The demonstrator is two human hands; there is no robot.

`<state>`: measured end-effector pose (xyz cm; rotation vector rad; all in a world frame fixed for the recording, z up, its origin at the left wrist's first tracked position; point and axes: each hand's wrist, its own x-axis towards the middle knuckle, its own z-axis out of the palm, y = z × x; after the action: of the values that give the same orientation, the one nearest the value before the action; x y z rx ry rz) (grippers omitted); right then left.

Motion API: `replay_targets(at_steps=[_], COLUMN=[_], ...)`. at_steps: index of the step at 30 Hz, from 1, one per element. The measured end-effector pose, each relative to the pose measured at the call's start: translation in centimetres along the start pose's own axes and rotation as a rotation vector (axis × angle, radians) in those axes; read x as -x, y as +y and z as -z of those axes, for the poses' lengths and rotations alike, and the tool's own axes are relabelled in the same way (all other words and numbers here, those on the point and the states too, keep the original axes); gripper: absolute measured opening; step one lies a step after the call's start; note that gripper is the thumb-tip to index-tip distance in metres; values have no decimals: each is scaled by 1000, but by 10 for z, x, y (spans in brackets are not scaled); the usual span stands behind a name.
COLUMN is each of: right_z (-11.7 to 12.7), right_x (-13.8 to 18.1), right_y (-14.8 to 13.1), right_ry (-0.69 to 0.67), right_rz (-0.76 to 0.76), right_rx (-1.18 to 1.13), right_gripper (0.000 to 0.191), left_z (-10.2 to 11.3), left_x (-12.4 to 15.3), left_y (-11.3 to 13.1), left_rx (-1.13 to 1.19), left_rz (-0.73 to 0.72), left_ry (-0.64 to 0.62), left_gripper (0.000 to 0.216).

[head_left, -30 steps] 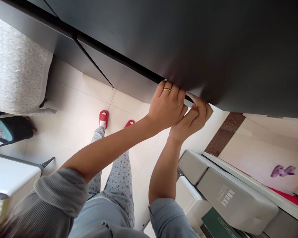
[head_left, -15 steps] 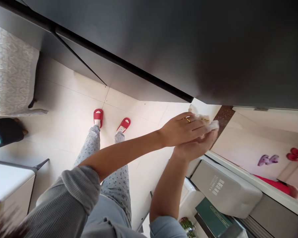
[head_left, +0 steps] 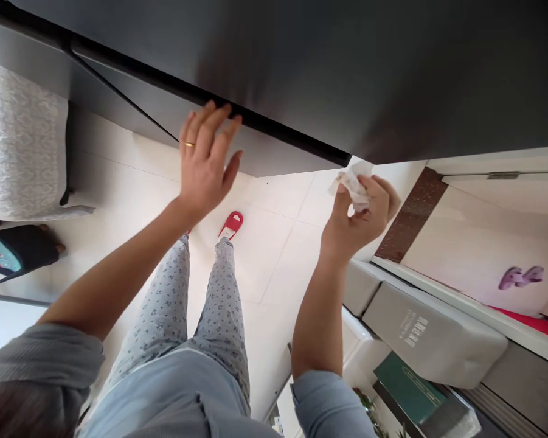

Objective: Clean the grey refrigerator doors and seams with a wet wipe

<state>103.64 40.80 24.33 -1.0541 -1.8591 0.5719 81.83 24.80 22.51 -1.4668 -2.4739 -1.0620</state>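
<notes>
Since half a second earlier we had parted our hands, so the right hand (head_left: pixel 358 222) alone clenched the crumpled tissue (head_left: pixel 353 185) just below the corner of the dark door (head_left: pixel 346 73), while the left hand (head_left: pixel 205 164), fingers spread and empty, touched its lower edge.

Soft, bright daylight falls strongest on the pale floor tiles (head_left: pixel 274 261). The dark cabinet panel (head_left: pixel 369 67) overhead shows only a dull grey sheen, without hard glare. The left hand (head_left: pixel 205 164) and right hand (head_left: pixel 360 219) are evenly lit and fairly sharp, and the white tissue (head_left: pixel 353 185) nearly washes out. Straight edges bow near the borders, and the grey sleeve (head_left: pixel 36 365) at lower left is blurred.
</notes>
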Motion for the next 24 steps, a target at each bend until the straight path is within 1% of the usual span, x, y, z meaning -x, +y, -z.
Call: replay_targets(at_steps=[2, 4, 7, 10, 12, 14, 15, 16, 17, 18, 19, 20, 22, 24], right_z=[-16, -30, -45, -56, -64, -74, -78, -81, -82, -81, -78, -73, -61, -51], right_x=[-4, -6, -5, 0, 9, 24, 32, 40, 46, 49, 50, 48, 36, 21], right_y=[-3, -3, -5, -20, -40, -64, -76, -85, -92, -95, -95, -90, -73, -51], right_ry=[13, 8, -8, -28, -90, -241, -343, -419, -451, -438, -372, -277, -65, 103], right_rz=[138, 199, 203, 170, 220, 314, 347, 354, 354, 341, 322, 302, 245, 195], right_rx=[122, 223, 352, 402, 312, 133, 40, -28, -72, -93, -93, -74, 19, 154], right_gripper=[33, 36, 41, 44, 43, 40, 39, 37, 35, 33, 31, 28, 27, 31], left_z=[9, 15, 21, 26, 30, 36, 39, 43, 47, 51, 55, 57, 59, 54], left_x=[-6, -12, -16, -17, -18, -20, -20, -20, -18, -15, -9, 0, 24, 57], left_y=[-18, -30, -37, -33, -28, -23, -21, -21, -23, -25, -29, -33, -44, -53], left_rx=[-8, -31, -94, -142, -186, -232, -246, -251, -248, -241, -232, -222, -199, -172], left_rz=[20, 37, 70, 106, 136, 157, 156, 143, 119, 92, 68, 48, 42, 77], left_ry=[31, 52, 41, 39, 12, -48, -80, -103, -108, -99, -77, -48, 4, 0], left_gripper=[57, 63, 70, 68, 66, 66, 65, 65, 65, 64, 62, 61, 56, 52])
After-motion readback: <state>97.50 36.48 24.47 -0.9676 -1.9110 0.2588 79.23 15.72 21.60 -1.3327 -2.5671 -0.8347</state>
